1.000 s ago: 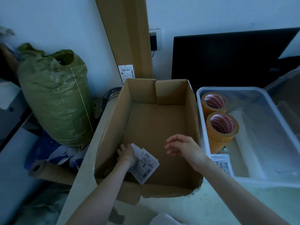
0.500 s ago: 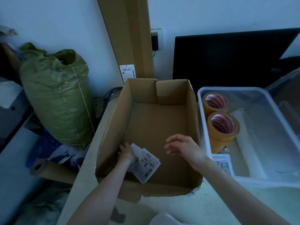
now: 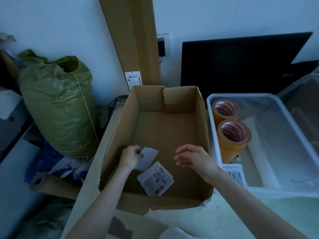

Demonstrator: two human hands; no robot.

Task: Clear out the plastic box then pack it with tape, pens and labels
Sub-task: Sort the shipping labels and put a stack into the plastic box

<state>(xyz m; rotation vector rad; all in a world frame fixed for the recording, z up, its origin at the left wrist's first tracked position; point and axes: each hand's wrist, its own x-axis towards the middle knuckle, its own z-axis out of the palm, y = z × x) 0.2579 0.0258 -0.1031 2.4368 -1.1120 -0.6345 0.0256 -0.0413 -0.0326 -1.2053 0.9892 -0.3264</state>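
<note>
Inside the open cardboard box, my left hand pinches a blank-looking paper label and holds it tilted up off the box floor. A printed label lies flat just below it. My right hand hovers over the box's right half, fingers relaxed, holding nothing. To the right stands the clear plastic box. It holds two rolls of tan tape at its left end, stacked on more rolls, and a printed label near its front left corner.
A stuffed green sack stands on the left by the wall. A tall cardboard carton leans on the wall behind the box. A dark monitor is behind the plastic box. A cardboard tube lies on the floor at left.
My left hand has lifted one label away from the other label, which stays flat on the box floor. My right hand has barely moved.
</note>
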